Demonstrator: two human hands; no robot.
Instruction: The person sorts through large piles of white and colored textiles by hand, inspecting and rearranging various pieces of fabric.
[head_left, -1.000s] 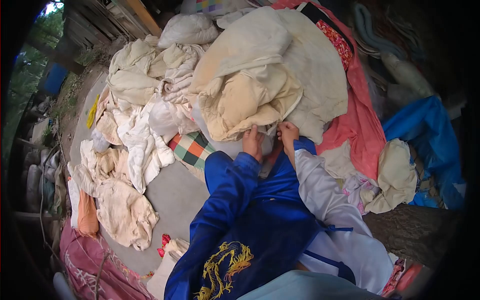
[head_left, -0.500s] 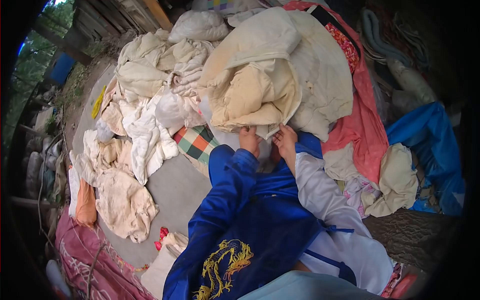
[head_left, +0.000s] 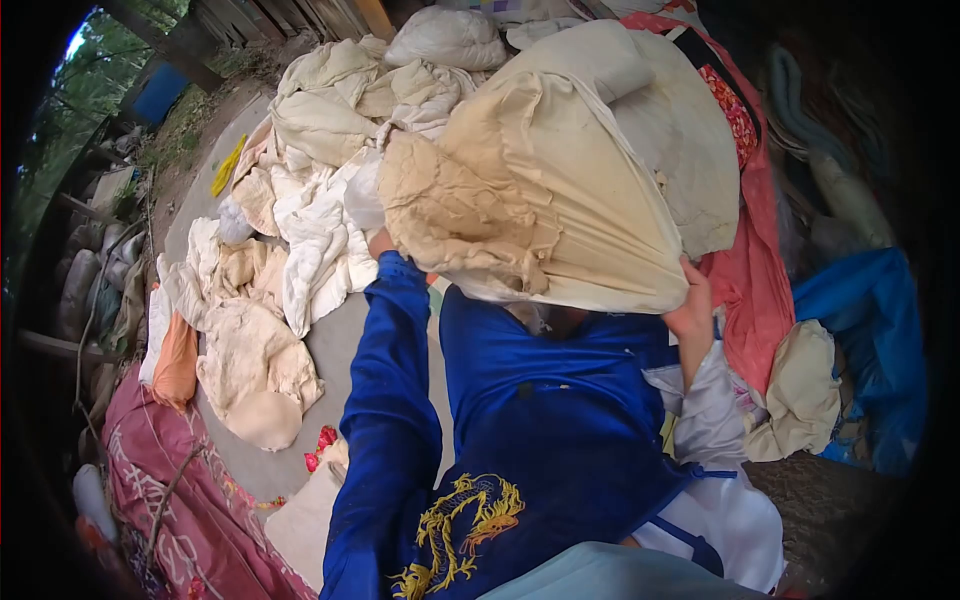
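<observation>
A large cream cloth [head_left: 590, 210] with crumpled, yellowish padding [head_left: 455, 210] at its left side spreads in front of me above my lap. My right hand [head_left: 692, 308] is closed on the lower right corner of the cloth, which is pulled taut in folds toward it. At the left edge of the padding is my left hand [head_left: 382, 243], mostly hidden behind the material, so its fingers do not show. Behind the cloth lies a thick off-white padded piece [head_left: 690, 160].
Piles of white and cream cloth [head_left: 325, 115] lie ahead and to the left on a grey ground sheet [head_left: 335, 375]. A red cloth [head_left: 745, 270] and a blue sheet [head_left: 860, 340] are at the right. An orange bundle [head_left: 175, 362] lies at the far left.
My hands have moved apart, the left one leftward and the right one rightward. The cloth is now stretched wide between them, with its padding shifted to the left.
</observation>
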